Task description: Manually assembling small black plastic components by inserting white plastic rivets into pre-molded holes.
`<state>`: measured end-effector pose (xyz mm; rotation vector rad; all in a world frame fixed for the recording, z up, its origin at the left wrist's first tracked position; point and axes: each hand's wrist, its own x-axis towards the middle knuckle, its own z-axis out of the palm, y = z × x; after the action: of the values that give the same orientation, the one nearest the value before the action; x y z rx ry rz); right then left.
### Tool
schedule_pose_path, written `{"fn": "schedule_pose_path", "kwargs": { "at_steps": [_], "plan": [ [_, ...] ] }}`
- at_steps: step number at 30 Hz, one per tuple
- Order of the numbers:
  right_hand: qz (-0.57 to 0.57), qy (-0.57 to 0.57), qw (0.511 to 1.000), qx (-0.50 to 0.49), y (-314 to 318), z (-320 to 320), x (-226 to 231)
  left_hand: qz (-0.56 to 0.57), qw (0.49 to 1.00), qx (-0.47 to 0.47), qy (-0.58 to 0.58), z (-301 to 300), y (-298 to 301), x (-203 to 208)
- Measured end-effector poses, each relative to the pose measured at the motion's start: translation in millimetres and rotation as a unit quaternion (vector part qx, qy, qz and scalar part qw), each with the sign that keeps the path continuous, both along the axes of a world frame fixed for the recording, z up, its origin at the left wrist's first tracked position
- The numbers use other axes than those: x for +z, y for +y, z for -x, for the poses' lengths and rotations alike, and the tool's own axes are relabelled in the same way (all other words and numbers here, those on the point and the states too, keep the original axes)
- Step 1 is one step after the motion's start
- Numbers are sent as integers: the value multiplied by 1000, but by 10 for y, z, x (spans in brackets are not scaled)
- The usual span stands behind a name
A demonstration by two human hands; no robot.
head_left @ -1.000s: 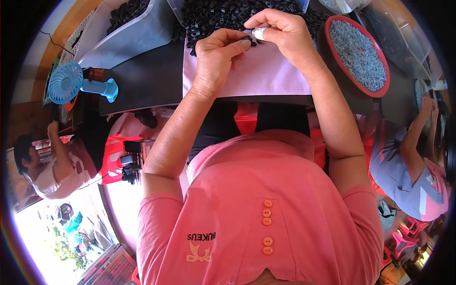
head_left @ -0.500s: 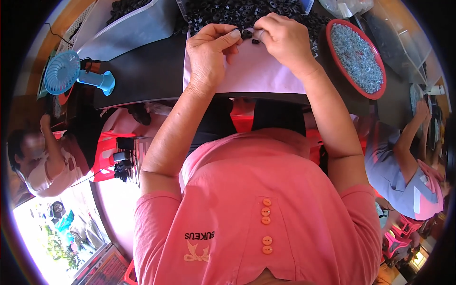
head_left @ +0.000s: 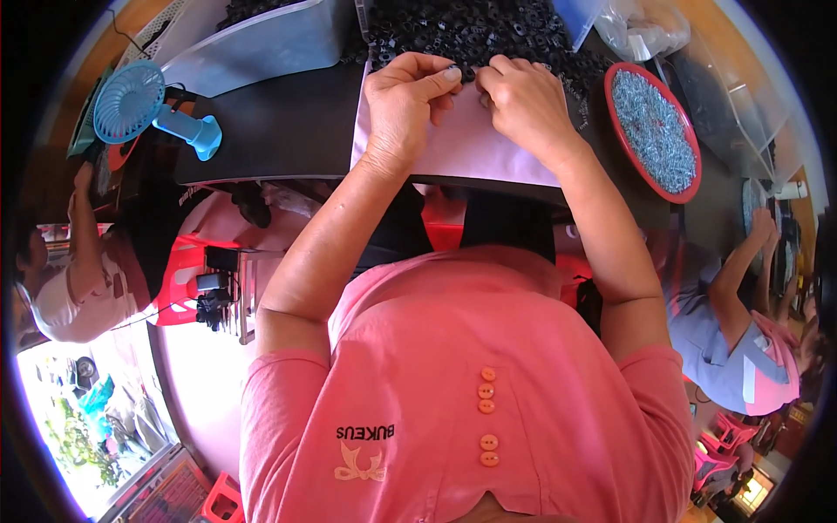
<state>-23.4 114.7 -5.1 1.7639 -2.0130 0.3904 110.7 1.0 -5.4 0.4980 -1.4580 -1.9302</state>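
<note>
Both my hands work close together over a pale pink sheet [head_left: 471,155], at the near edge of a heap of small black plastic parts [head_left: 475,30]. My left hand [head_left: 408,109] is closed in a pinch. A small black part shows in part at its thumb and forefinger tips. Just to the right, my right hand [head_left: 530,106] has its fingers curled down and its thumb tucked in; what they hold, if anything, is hidden. Dark parts of the heap lie behind the narrow gap between the two hands.
Right of the sheet, a red basin [head_left: 613,113] holds many small bluish see-through pieces. A grey bin [head_left: 270,52] with black parts and a blue fan [head_left: 131,100] stand left on the dark table [head_left: 270,144]. A clear bag [head_left: 645,35] lies far right. People sit at both sides.
The view has shifted slightly. My right fingers have curled lower, with the hand turned more palm-down. A loose black part seen by the right fingertips is now out of sight. My left hand keeps its pinch.
</note>
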Motion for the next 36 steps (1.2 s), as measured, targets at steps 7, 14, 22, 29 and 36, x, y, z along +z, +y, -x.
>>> {"fn": "schedule_pose_path", "kwargs": {
  "at_steps": [7,14,22,29,36],
  "plan": [
    [21,12,1000,13,-14,-39,-2,-8,1000,12,12,1,-17,2],
    [79,-96,990,59,-33,-103,101,-24,993,98,63,42,-10,99],
    [141,-671,714,142,-389,-510,132,-149,972,90,157,225,-205,182],
    [53,-596,794,104,-345,-490,149,-160,977,92,109,253,-233,82],
    [188,-518,827,111,-262,-189,431,-87,990,58,94,254,-220,42]
  ]
}}
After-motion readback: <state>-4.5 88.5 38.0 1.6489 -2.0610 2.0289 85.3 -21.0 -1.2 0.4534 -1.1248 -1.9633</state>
